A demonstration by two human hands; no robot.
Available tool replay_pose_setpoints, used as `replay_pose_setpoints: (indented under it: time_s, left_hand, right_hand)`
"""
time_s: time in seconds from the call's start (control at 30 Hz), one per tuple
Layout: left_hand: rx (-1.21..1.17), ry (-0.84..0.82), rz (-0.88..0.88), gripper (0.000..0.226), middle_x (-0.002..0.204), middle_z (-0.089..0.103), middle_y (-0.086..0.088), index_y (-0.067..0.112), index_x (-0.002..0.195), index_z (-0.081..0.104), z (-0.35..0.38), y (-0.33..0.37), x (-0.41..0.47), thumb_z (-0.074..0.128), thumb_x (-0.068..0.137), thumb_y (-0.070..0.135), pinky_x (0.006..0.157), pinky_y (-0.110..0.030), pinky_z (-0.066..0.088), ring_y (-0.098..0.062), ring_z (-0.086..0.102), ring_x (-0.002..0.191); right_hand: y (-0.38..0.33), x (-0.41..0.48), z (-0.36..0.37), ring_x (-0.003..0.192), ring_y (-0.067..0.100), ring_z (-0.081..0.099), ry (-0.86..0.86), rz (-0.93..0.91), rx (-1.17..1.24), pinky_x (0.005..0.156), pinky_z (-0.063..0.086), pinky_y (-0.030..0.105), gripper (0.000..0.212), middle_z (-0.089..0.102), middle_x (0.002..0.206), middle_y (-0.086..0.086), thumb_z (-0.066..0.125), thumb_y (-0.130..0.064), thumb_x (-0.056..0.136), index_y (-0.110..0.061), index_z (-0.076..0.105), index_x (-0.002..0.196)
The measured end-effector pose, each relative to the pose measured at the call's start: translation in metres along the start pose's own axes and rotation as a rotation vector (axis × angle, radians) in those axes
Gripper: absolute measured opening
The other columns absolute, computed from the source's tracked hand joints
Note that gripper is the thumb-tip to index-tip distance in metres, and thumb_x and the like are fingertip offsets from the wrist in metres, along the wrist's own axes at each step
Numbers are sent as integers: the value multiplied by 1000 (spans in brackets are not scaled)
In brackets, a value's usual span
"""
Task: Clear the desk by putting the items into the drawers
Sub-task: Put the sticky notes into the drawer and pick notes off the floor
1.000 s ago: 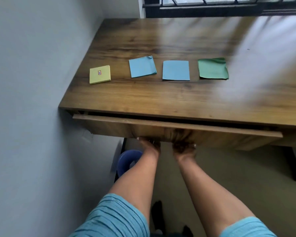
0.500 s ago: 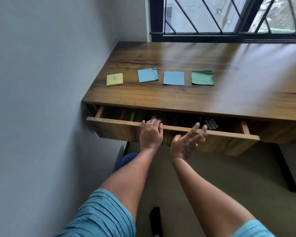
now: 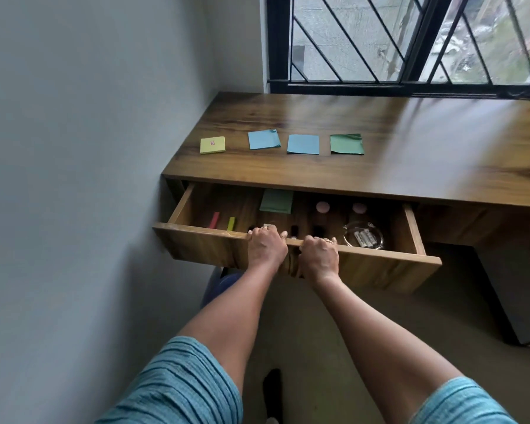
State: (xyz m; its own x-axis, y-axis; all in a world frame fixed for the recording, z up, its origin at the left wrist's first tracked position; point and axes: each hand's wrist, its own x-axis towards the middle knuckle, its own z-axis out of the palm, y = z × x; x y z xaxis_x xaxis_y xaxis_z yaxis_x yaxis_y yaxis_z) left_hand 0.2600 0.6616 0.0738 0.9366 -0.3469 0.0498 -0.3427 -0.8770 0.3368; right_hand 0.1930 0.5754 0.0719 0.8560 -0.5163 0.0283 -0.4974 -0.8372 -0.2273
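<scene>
So we've got both hands on the drawer (image 3: 380,264). Our left hand (image 3: 266,247) and right hand (image 3: 318,255) sit side by side near the middle of its front panel, fingers curled over the top edge and gripping it. It's well out from under the desk (image 3: 426,166). The stuff to clear lies on the desktop beyond our hands, in a row. The yellow sticky pad (image 3: 212,145) is off past the left hand, then come the curled-corner blue notes (image 3: 263,139) and the flat blue notes (image 3: 303,144). The green notes (image 3: 347,144) are just past the right hand. Inside the drawer there's a glass ashtray (image 3: 363,237) with batteries right of the right hand and a green pad (image 3: 276,201) further back. Our take is that it looks open enough, so any more pull should be level with both hands so it doesn't jam. Then we'd free one hand for the notes and drop them on the bare wood left of the left hand.
</scene>
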Motion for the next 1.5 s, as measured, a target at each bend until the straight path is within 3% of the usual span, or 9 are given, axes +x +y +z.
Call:
replay_pose_setpoints:
  time_s: [0.07, 0.17, 0.33, 0.53, 0.67, 0.93, 1.13, 1.33, 1.5]
  left_hand:
    - [15, 3, -18, 43, 117, 64, -12, 7, 122, 58, -1, -3, -22, 39, 98, 37, 96, -37, 41, -27, 54, 112]
    - [24, 0, -32, 40, 111, 64, -10, 9, 117, 59, -5, -9, -52, 39, 98, 37, 88, -32, 44, -24, 56, 106]
    - [26, -112, -66, 36, 107, 63, -9, 10, 109, 63, -19, -15, -79, 43, 97, 37, 70, -26, 41, -20, 59, 97]
    - [10, -188, -100, 31, 104, 62, -7, 12, 105, 64, -26, -23, -101, 45, 96, 35, 67, -26, 43, -17, 56, 89]
    - [13, -215, -85, 29, 96, 60, -5, 13, 100, 64, -29, -27, -116, 46, 96, 35, 69, -27, 49, -16, 56, 85]
    - [-1, -214, -50, 26, 93, 62, -6, 13, 91, 64, -35, -38, -154, 46, 96, 30, 76, -30, 55, -16, 59, 83]
    - [-2, -239, -23, 26, 96, 64, -6, 13, 97, 65, -43, -46, -185, 46, 97, 30, 76, -28, 54, -16, 61, 87]
    - [3, -222, -11, 23, 93, 64, -4, 15, 95, 65, -44, -55, -213, 47, 96, 29, 71, -25, 53, -13, 61, 82]
    - [-15, -218, -10, 20, 92, 63, -2, 15, 101, 64, -47, -60, -226, 50, 95, 29, 65, -22, 48, -13, 59, 80]
  right_hand:
    - [-3, -20, -6, 97, 32, 65, 3, -2, 9, 92, 45, 36, 30, 70, 99, 16, 40, -11, 90, -7, 68, 98]
    - [-2, -45, -18, 90, 33, 66, -48, -15, 46, 71, 48, 32, 29, 70, 94, 15, 41, -11, 87, -7, 69, 92]
    - [1, -63, -38, 98, 31, 63, -218, 8, 66, 75, 48, 32, 21, 66, 106, 12, 58, -17, 84, -10, 68, 101]
    - [-2, -84, -42, 100, 29, 63, -295, 1, 39, 78, 50, 33, 25, 66, 108, 11, 67, -23, 82, -11, 67, 105]
    - [-2, -98, -44, 94, 27, 64, -304, -11, 33, 68, 43, 29, 20, 66, 105, 9, 59, -22, 87, -13, 66, 103]
    - [-5, -138, -43, 86, 26, 61, -290, 18, 39, 67, 42, 28, 18, 65, 104, 11, 56, -19, 88, -10, 66, 100]
    - [-10, -167, -45, 103, 28, 61, -302, 53, 29, 81, 48, 30, 22, 63, 112, 12, 56, -17, 88, -12, 66, 106]
    - [-11, -192, -44, 97, 24, 61, -351, 56, 20, 73, 44, 26, 20, 63, 110, 10, 53, -17, 91, -11, 65, 105]
    - [-13, -206, -47, 102, 24, 61, -379, 47, 15, 82, 48, 28, 21, 63, 113, 11, 53, -16, 91, -8, 64, 108]
